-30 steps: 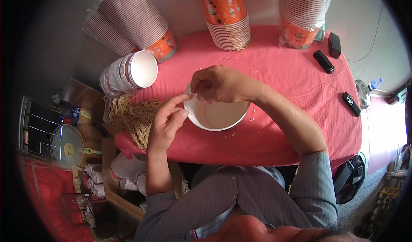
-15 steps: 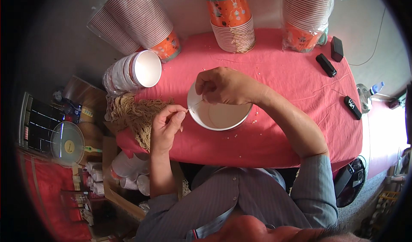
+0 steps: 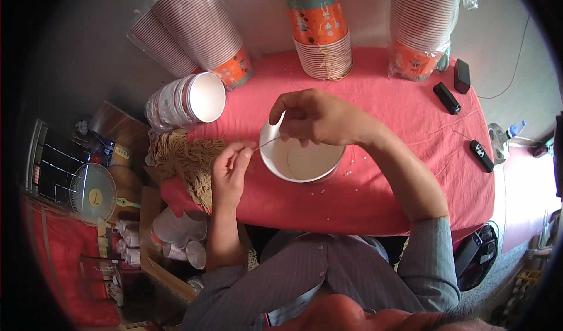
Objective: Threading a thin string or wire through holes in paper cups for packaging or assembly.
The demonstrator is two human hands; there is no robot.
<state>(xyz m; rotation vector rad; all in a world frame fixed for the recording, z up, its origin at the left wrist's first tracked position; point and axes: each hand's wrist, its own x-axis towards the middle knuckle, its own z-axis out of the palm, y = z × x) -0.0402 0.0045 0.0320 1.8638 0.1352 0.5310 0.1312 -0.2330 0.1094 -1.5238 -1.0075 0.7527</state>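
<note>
Threading a thin string (image 3: 265,143) through the rim of a white paper cup (image 3: 302,158), centre of the frame, on the red tablecloth (image 3: 404,155). Right hand (image 3: 319,119) clamped over the cup's upper left rim, fingers closed on the wall. Left hand (image 3: 231,170) just left of the cup, thumb and forefinger pinched narrow on the string's free end. Best done with the cup held steady, the string kept taut and drawn out level, no jerking at the rim. Bundle of tan strings (image 3: 190,161) at the left table edge. Stacked cups (image 3: 319,32) along the top; one stack (image 3: 185,99) lying on its side, upper left. Dark remotes (image 3: 448,98) at right. Small fan (image 3: 91,193) on the floor, lower left.
</note>
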